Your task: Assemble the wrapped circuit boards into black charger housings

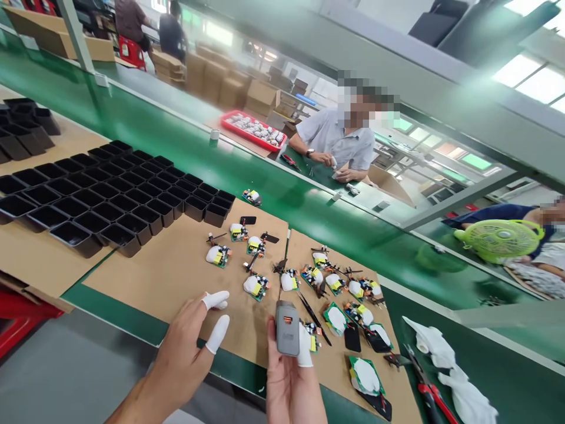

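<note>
Casing [288, 333], small and grey, held in right hand [289, 378] near the front of the table [128, 322], fingers closed against both sides. Nearby, left hand [188, 344] holding nothing, thumb and fingers parted. Beyond, circuit boards [256, 287] on cardboard [163, 282]; farther left, black boxes [166, 215] in rows.

Electronics assembly workshop. Long green bench [278, 189], where a person [353, 138] worked; circuit boards [336, 318] lay in numbers; black plastic cases [154, 219] stood in rows; a red tray [247, 138] held small parts [253, 126]; cardboard cartons [263, 97] stood behind.
</note>
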`<state>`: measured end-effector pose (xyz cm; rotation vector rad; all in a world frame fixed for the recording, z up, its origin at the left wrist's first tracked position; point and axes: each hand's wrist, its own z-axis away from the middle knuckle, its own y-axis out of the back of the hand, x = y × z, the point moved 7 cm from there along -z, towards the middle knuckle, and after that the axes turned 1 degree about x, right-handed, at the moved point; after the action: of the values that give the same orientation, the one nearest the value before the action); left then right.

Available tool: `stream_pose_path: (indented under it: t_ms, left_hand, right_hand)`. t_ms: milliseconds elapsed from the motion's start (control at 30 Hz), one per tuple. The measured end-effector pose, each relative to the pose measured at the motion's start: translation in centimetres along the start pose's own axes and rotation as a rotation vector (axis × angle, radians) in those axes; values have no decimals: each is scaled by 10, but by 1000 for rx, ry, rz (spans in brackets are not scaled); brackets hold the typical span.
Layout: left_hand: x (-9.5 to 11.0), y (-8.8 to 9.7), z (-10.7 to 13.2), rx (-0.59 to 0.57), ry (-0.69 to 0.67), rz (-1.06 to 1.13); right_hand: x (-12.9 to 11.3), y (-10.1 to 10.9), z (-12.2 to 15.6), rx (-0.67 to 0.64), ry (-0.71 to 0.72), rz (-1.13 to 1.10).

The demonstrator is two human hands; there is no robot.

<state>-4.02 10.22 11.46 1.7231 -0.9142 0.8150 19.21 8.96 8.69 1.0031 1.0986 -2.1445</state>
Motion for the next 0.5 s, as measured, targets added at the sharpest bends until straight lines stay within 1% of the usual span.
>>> stream_pose_path:
  t_ms: [67,133,300,400,467,500]
  left_hand:
    - [0,-1,1,4,-24,-21]
    - [-1,-3,3,5,-43,-45]
    - [-1,-4,4,18,-72,-97]
    - [0,-3,3,31,-82,-103]
    - [1,-3,2,39,-90,-101]
    - [2,-2,2,41,-89,-101]
  right_hand:
    - [12,-3,6,70,-118,-158]
    - [19,-5,10,90,-146,-225]
    - [24,-3,10,28,-100,-242]
    - [25,1,9,32,-107,-238]
    - [23,0,9,24,-85,-198]
    - [19,-1,9,24,-43,-153]
